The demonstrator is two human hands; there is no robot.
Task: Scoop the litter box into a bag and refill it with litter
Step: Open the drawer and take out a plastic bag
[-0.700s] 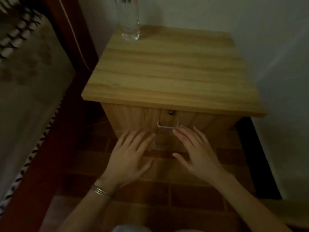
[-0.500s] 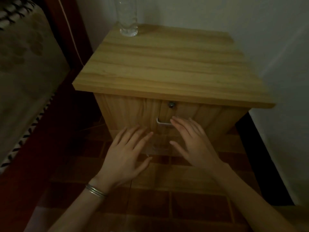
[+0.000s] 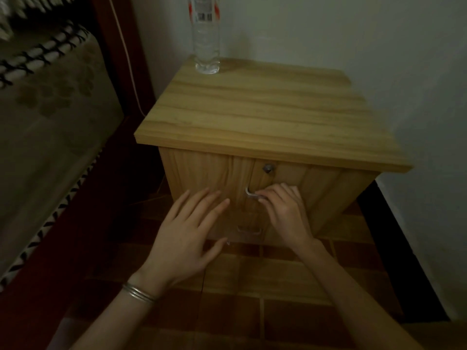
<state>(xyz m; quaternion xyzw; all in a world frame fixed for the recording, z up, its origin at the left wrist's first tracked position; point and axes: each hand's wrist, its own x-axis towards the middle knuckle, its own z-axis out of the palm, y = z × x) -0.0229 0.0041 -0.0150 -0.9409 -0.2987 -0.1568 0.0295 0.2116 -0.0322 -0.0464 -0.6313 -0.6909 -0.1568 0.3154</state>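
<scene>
A wooden nightstand [image 3: 265,114] stands in a corner against a pale wall [image 3: 379,46], on a floor [image 3: 252,286] of red-brown tiles. At 12 o'clock on its tabletop [image 3: 252,102], near the back edge, a clear plastic bottle [image 3: 206,41] stands upright, its top cut off by the frame.

The right hand [image 3: 284,210] is at the nightstand's front, its fingers [image 3: 270,195] curled round a metal handle [image 3: 251,194] on the upper drawer. A small round knob or lock [image 3: 267,169] sits above the handle, at 12 o'clock from it. A second handle [image 3: 249,229] shows faintly lower down, at 6 o'clock from the first.

The left hand [image 3: 187,236] is at 9 o'clock from the right, palm down, fingers [image 3: 202,200] straight and spread apart, holding nothing; whether the tips touch the front panel cannot be told. Thin metal bangles [image 3: 137,293] circle that wrist.

At 9 o'clock from the nightstand lies a bed [image 3: 50,122] with a dark red frame and a patterned cover with a black-and-white stitched border. A thin pale cord [image 3: 126,54] runs down between bed frame and wall.

No litter box, bag or litter is in view.
</scene>
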